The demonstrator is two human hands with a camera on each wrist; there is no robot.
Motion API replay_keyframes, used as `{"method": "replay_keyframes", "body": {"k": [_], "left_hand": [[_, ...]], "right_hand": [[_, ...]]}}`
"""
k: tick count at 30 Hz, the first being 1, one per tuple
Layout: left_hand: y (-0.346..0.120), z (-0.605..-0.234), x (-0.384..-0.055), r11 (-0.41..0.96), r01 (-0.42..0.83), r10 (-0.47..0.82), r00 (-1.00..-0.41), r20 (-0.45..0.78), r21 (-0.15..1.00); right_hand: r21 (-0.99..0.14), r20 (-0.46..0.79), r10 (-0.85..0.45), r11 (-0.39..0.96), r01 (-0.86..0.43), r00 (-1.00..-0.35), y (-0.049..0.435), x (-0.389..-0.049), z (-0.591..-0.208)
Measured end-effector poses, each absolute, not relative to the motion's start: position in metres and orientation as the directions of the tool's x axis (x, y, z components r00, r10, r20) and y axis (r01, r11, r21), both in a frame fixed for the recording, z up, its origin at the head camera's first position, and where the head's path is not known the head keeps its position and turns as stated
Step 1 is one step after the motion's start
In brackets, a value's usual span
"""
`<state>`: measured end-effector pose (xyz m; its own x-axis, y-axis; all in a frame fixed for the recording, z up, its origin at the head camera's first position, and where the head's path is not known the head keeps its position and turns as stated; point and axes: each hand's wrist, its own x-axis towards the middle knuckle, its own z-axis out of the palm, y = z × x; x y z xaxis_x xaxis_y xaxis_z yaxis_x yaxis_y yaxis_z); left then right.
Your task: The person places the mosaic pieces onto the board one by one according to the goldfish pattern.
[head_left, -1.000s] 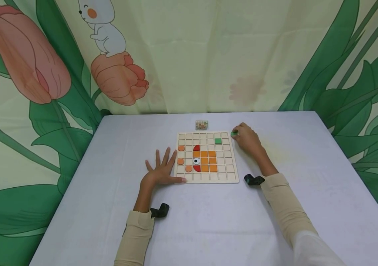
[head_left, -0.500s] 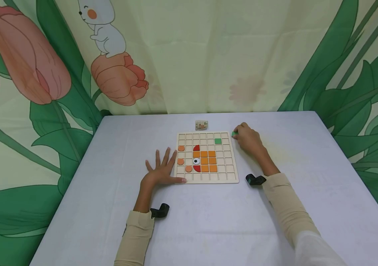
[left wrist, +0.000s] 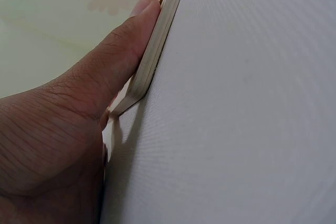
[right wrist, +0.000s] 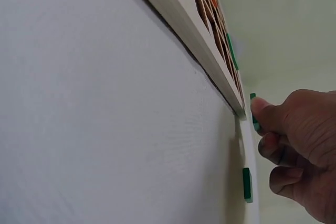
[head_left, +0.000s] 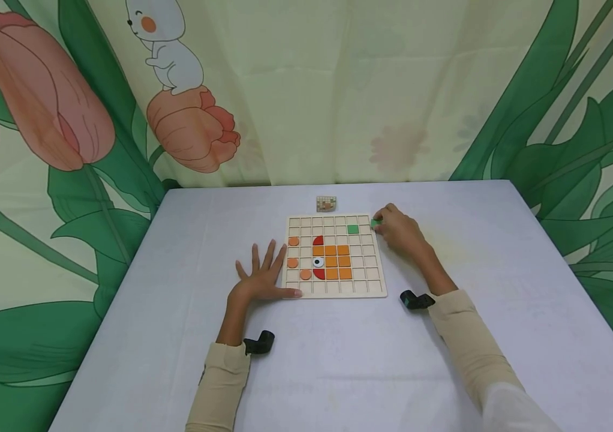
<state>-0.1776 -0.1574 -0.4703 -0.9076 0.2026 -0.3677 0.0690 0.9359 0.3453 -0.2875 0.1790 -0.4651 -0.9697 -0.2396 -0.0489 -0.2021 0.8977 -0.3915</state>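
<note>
A wooden grid board (head_left: 368, 288) lies on the table. It holds orange square tiles (head_left: 331, 261), red quarter-round pieces (head_left: 318, 240), a round eye piece (head_left: 318, 262), several light-orange discs (head_left: 305, 274) and one green square tile (head_left: 352, 229). Fingers spread, my left hand (head_left: 259, 282) rests at the board's left edge, the thumb on its near left corner. My right hand (head_left: 400, 233), by the far right corner, pinches another green tile (right wrist: 254, 111) between thumb and finger. Below that hand in the right wrist view, a further green piece (right wrist: 247, 184) is on the table.
Behind the board stands a small patterned card (head_left: 326, 204) with a grid picture. White cloth covers the table (head_left: 333, 360). A printed curtain (head_left: 306, 90) hangs at the table's far edge. Black wrist cameras (head_left: 260, 342) are strapped at both sleeves.
My right hand, with the green tile pinched in it, has shifted slightly left and nearer to the board's far right corner. The left hand and the board have stayed put.
</note>
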Motion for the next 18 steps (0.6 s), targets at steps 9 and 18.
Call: {"method": "replay_keyframes", "body": {"k": [9,18], "left_hand": [[-0.158,-0.472,-0.179,0.937,0.071,0.201,-0.910,-0.363,0.342],[-0.158,-0.471,-0.178,0.938,0.071,0.201,-0.909,-0.366,0.339]], "right_hand": [[-0.385,-0.037,-0.342,0.872,-0.303,-0.939,0.166,-0.275,-0.466],[-0.364,0.009,-0.416,0.846,-0.390,-0.909,0.155,-0.264,-0.465]]}}
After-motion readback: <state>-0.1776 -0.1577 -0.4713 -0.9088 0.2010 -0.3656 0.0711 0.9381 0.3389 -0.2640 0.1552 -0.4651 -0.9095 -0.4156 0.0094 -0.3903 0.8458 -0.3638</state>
